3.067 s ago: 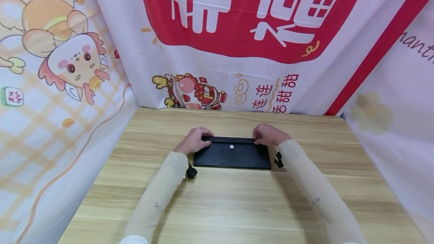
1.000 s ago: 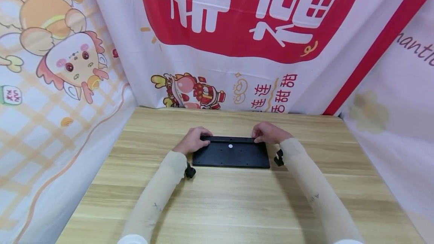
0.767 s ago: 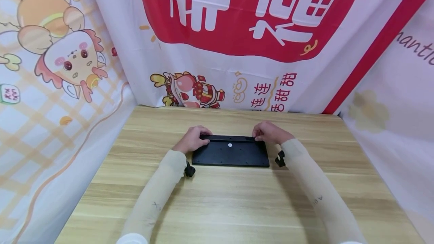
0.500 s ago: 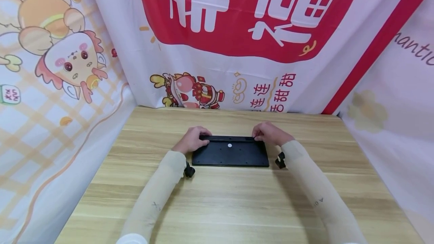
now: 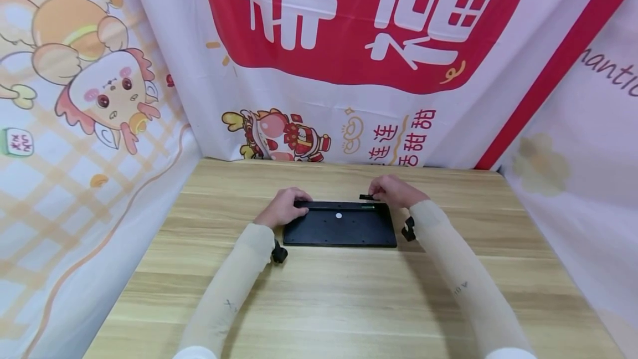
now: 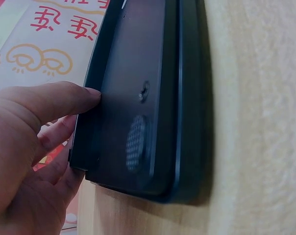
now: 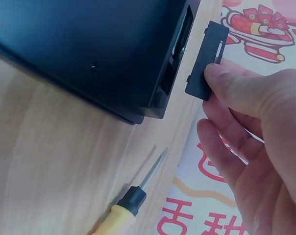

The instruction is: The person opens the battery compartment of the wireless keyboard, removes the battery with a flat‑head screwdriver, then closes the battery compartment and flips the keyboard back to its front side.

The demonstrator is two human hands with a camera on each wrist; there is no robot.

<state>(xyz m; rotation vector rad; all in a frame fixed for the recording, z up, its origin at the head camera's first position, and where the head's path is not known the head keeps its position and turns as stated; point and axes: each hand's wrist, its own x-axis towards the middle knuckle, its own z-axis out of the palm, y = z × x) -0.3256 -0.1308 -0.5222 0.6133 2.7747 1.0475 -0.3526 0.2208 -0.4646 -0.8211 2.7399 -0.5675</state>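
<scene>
A black keyboard lies underside up on the table, its raised ridge along the far edge. My left hand grips the ridge's left end, thumb on its near face and fingers behind, as the left wrist view shows. My right hand pinches a small black battery cover between thumb and fingers, just beyond the ridge's right end and apart from it. A battery slot with a greenish inside is uncovered in the ridge there. A round rubber foot shows near the left end.
A screwdriver with a yellow handle and black collar lies on the table near the keyboard's right end. The wooden table is bounded by a printed cloth at the back and cloths at both sides.
My right hand has lifted the battery cover away from the ridge towards the back, and the slot beneath now shows. My left hand and the keyboard have stayed nearly still.
</scene>
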